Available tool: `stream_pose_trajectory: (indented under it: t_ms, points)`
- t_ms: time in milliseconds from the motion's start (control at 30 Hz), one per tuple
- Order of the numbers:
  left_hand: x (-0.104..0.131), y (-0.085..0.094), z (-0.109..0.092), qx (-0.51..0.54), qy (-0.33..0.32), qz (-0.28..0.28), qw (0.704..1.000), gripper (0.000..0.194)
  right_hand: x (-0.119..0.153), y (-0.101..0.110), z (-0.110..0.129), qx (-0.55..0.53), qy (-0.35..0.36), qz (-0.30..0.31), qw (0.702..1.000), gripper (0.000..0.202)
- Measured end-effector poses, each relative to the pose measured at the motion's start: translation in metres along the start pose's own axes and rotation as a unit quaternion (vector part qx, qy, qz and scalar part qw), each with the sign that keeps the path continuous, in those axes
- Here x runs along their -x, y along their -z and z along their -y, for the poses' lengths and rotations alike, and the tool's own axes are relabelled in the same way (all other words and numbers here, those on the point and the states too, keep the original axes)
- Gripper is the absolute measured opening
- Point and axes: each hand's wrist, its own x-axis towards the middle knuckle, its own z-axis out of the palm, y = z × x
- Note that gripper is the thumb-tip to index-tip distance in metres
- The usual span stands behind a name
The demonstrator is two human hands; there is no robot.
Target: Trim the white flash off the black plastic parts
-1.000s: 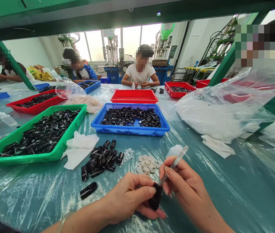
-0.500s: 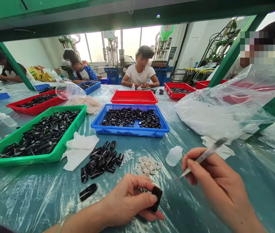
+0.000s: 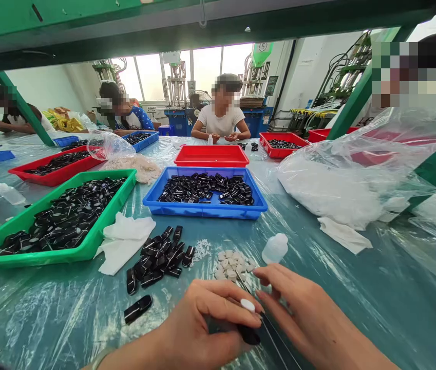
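Note:
My left hand is closed around a small black glossy piece, mostly hidden by the fingers. A white oval piece shows at its index and middle fingers; I cannot tell what it rests on. My right hand is close by on the right, fingers apart, with nothing visible gripped in them. Metal tweezers run between the hands, tips toward a pile of off-white chips. Left of these lie tiny white bits and a heap of black pieces, with one black piece apart in front.
A blue tray and a green tray hold many black pieces. A red tray stands behind. A small translucent bottle, white tissue and a plastic bag surround the work area. Several people sit around the table.
My right hand has moved left and down toward my left hand and no longer grips the tweezers, which now lie between them. My left hand has turned, bringing the white oval into view.

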Motion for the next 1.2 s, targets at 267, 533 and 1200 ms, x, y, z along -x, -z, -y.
stream_pose_trajectory:
  t_ms: [267,533,1200]
  points:
    - [-0.004,-0.001,-0.001,-0.030,-0.036,0.001,0.999,0.019,-0.006,0.022,0.023,-0.177,0.115,0.039,0.977,0.024]
    - [-0.001,-0.001,0.002,0.039,0.062,0.009,0.997,0.017,-0.007,0.019,0.017,-0.167,0.131,0.035,0.976,0.025]
    - [-0.002,0.000,0.005,0.329,0.193,-0.014,0.924,0.021,-0.008,-0.006,0.016,-0.169,0.194,-0.176,0.950,0.028]
